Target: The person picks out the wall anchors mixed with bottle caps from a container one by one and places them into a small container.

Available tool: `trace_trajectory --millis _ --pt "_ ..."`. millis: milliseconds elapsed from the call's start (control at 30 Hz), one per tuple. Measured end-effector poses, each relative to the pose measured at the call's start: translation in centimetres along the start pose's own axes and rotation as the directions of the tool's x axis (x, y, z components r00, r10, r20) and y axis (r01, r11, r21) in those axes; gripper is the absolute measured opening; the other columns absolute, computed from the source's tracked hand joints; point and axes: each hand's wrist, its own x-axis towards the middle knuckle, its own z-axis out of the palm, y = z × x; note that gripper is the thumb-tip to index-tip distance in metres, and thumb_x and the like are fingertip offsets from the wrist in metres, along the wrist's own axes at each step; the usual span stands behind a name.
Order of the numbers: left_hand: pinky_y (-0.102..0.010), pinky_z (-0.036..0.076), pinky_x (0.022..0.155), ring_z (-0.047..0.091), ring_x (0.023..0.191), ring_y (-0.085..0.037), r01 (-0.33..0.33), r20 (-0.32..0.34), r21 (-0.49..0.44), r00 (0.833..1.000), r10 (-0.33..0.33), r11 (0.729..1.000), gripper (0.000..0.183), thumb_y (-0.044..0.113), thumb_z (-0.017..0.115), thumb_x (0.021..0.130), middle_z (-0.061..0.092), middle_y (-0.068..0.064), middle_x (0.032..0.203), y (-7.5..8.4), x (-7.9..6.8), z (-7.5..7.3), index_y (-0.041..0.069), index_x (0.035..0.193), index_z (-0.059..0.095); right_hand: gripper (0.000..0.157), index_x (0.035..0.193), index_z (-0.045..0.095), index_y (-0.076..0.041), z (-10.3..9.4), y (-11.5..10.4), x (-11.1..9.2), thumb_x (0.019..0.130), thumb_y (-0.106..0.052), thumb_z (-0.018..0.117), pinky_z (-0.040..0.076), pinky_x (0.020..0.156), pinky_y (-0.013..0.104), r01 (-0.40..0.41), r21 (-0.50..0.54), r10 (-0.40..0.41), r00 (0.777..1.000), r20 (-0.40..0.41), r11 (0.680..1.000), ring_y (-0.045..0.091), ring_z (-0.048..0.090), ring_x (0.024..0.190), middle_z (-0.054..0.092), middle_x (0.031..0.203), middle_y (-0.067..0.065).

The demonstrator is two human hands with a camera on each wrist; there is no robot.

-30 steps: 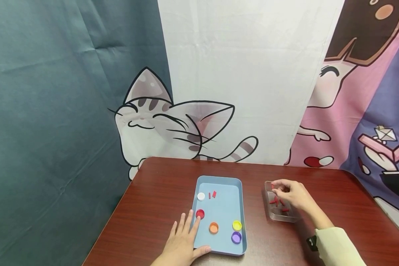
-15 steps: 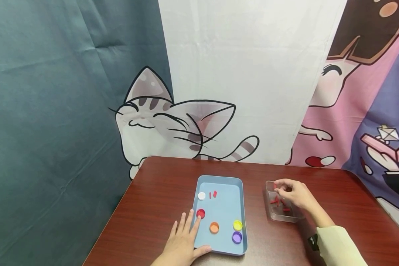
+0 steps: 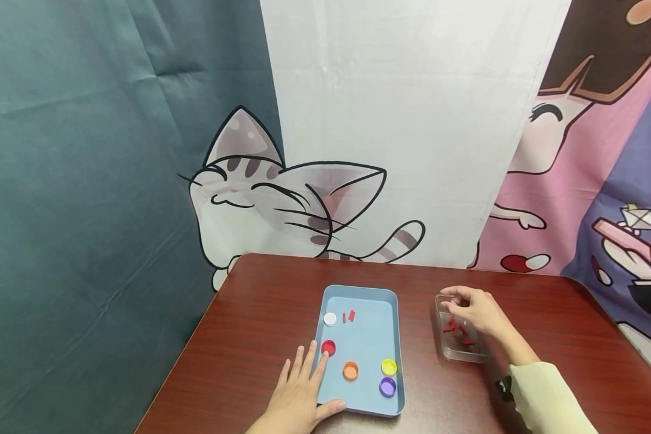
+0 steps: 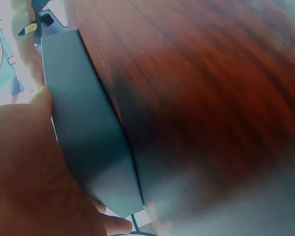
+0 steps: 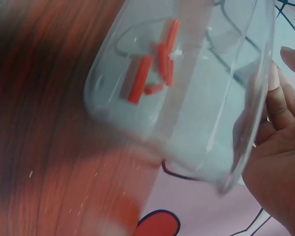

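Note:
My left hand (image 3: 297,389) lies over the left front edge of a light blue tray (image 3: 366,405), fingers straight and spread. One fingertip is at a red round cap (image 3: 328,348). In the left wrist view this hand (image 4: 34,167) is against the tray's outer side (image 4: 88,118). My right hand (image 3: 477,308) is over the back of a clear plastic box (image 3: 458,354), thumb and fingers apart. Nothing shows between them in the right wrist view, where the hand (image 5: 280,147) is beside the box wall. Several short red sticks (image 5: 140,81) lie in the box.
Inside the tray are a white cap (image 3: 330,319), two red pieces (image 3: 351,316), and orange (image 3: 350,371), yellow (image 3: 389,367) and purple (image 3: 387,387) caps. Tray and box stand apart on a reddish-brown wooden table (image 3: 266,301). A printed curtain (image 3: 347,90) hangs behind the table.
Earlier, a red stick showed at my right fingertips; now none does, and the thumb and fingers are farther apart. That hand rose slightly. My left hand stayed in place.

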Motion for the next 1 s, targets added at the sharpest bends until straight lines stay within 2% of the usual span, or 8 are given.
trace_trajectory --millis 100,267,500,667,1000 --pt "-0.066 0.027 0.113 0.024 0.150 -0.045 -0.003 -0.003 0.000 1.000 0.003 1.000 0.099 0.079 0.051 0.087 0.022 -0.017 0.167 0.0 0.0 0.0 0.012 0.158 0.035 0.024 0.112 0.074 -0.006 0.4 -0.5 0.4 0.089 -0.013 0.077 0.042 0.054 0.024 -0.012 0.019 0.012 1.000 0.012 1.000 0.002 0.052 0.062 0.063 0.072 -0.007" --pt "-0.067 0.028 0.112 0.026 0.149 -0.047 -0.013 -0.015 0.001 1.000 0.013 1.000 0.099 0.078 0.051 0.087 0.024 -0.018 0.166 0.1 -0.2 -0.2 0.011 0.158 0.036 0.024 0.112 0.074 -0.010 1.2 -1.5 1.0 0.089 -0.018 0.077 0.042 0.058 0.024 -0.023 -0.004 0.023 1.000 0.007 1.000 0.004 0.052 0.063 0.062 0.073 -0.007" --pt "-0.067 0.028 0.112 0.026 0.149 -0.046 -0.016 -0.023 0.027 1.000 0.017 0.999 0.099 0.078 0.051 0.087 0.024 -0.018 0.166 0.2 -0.2 -0.3 0.011 0.158 0.036 0.029 0.114 0.073 -0.012 2.3 -2.7 1.8 0.089 -0.024 0.078 0.041 0.050 0.025 -0.083 0.027 0.082 0.996 0.032 0.996 0.008 0.052 0.061 0.060 0.073 -0.004" --pt "-0.066 0.028 0.112 0.026 0.149 -0.046 -0.014 -0.020 0.032 1.000 0.015 0.999 0.098 0.078 0.051 0.087 0.023 -0.018 0.166 0.2 -0.2 -0.2 0.011 0.158 0.036 0.031 0.114 0.073 -0.008 3.3 -3.4 2.3 0.088 -0.024 0.080 0.042 0.055 0.025 -0.061 0.069 0.058 0.997 0.041 0.996 0.009 0.052 0.066 0.061 0.073 -0.003" --pt "-0.066 0.029 0.112 0.028 0.148 -0.046 -0.023 -0.042 0.039 0.999 0.025 0.999 0.098 0.078 0.051 0.087 0.025 -0.019 0.165 0.1 -0.2 -0.1 0.011 0.157 0.037 0.033 0.113 0.074 -0.007 4.8 -4.7 3.2 0.086 -0.025 0.081 0.043 0.056 0.025 -0.052 0.069 0.049 0.998 0.045 0.996 0.009 0.053 0.064 0.062 0.072 -0.006"
